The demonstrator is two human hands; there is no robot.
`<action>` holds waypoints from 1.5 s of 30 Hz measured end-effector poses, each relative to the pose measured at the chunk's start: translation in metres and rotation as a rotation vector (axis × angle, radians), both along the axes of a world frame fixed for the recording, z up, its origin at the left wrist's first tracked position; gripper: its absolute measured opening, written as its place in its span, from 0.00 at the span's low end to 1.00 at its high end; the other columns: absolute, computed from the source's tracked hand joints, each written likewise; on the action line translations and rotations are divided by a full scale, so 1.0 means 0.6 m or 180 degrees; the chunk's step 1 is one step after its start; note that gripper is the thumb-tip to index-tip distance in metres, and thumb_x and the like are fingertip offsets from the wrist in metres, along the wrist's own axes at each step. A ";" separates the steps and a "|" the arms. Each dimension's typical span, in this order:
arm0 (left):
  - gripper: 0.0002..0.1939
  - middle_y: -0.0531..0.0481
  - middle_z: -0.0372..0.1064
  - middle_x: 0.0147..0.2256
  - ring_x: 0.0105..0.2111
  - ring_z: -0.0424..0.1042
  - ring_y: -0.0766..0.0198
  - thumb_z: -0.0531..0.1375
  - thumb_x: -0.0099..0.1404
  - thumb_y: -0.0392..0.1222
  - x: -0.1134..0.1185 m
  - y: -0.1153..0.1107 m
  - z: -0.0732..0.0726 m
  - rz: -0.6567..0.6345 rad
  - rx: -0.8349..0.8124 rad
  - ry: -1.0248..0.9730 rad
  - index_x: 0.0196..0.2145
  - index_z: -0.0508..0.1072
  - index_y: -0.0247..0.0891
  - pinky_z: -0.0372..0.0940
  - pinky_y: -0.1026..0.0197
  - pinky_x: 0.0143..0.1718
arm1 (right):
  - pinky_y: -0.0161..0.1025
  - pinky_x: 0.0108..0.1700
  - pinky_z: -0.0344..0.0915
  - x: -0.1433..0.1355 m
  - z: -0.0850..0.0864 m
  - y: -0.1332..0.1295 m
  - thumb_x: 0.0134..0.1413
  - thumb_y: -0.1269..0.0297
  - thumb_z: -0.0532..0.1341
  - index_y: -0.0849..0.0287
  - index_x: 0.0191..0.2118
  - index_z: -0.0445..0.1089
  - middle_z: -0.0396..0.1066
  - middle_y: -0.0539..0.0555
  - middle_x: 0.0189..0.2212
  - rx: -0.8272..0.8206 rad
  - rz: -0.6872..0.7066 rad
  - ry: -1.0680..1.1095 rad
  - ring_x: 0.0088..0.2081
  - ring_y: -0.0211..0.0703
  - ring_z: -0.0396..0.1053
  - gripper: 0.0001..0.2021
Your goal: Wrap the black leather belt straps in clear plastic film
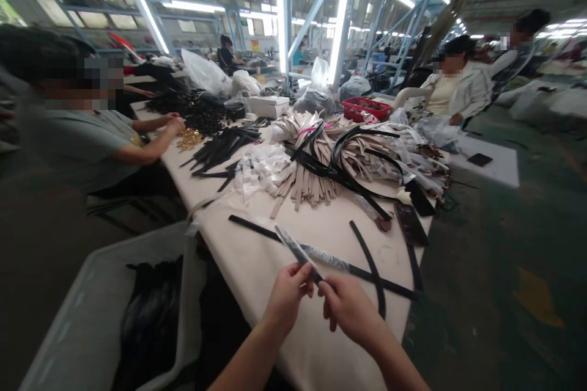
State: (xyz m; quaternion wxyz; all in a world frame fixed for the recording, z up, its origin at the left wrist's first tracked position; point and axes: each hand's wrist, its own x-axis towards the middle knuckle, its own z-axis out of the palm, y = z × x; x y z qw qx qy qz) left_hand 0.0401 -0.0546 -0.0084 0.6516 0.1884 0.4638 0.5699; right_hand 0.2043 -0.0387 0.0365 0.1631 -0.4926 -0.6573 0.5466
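Note:
Between my two hands, above the near part of the table, is a dark strap (298,252) with clear plastic film over its far part. My left hand (288,293) pinches it between thumb and fingers. Close beside, my right hand (346,305) is closed on its near end. Just beyond my hands a long black strap (385,284) lies across the table, its middle wrapped in clear film. A shorter curved black strap (367,250) crosses it on the right.
A pile of beige strips (316,186) with black straps covers the table's (257,263) middle. A phone (411,224) lies near the right edge. At lower left stands a white bin (92,275) holding black pieces. Co-workers sit left (87,128) and right (452,85); a red basket (367,111) is behind.

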 end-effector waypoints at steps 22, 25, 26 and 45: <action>0.25 0.52 0.64 0.17 0.17 0.61 0.69 0.64 0.60 0.61 0.016 -0.051 -0.062 0.0031 -0.0080 0.1004 0.24 0.72 0.34 0.56 0.65 0.22 | 0.34 0.23 0.63 0.049 -0.054 -0.005 0.65 0.49 0.50 0.60 0.32 0.70 0.75 0.53 0.23 -0.0310 0.0499 -0.0113 0.20 0.40 0.71 0.21; 0.26 0.52 0.65 0.17 0.16 0.61 0.68 0.61 0.62 0.62 0.022 -0.060 -0.065 0.0081 -0.0022 0.1179 0.23 0.71 0.35 0.57 0.64 0.21 | 0.35 0.26 0.64 0.054 -0.051 -0.002 0.63 0.48 0.53 0.60 0.33 0.72 0.76 0.54 0.26 -0.0205 0.0595 -0.0134 0.23 0.41 0.72 0.20; 0.26 0.52 0.64 0.16 0.16 0.61 0.68 0.61 0.62 0.63 0.020 -0.062 -0.065 0.0206 -0.0036 0.1245 0.23 0.71 0.35 0.57 0.65 0.21 | 0.35 0.26 0.63 0.063 -0.049 -0.002 0.62 0.49 0.55 0.60 0.33 0.72 0.76 0.53 0.26 -0.0222 0.0676 -0.0196 0.23 0.41 0.72 0.19; 0.28 0.52 0.64 0.17 0.14 0.59 0.67 0.53 0.67 0.64 0.070 -0.078 -0.077 -0.0082 0.0023 0.1343 0.27 0.71 0.36 0.55 0.64 0.18 | 0.32 0.18 0.42 0.051 -0.120 -0.018 0.57 0.40 0.56 0.61 0.31 0.67 0.54 0.42 0.12 -0.1073 0.0231 0.0591 0.15 0.31 0.48 0.25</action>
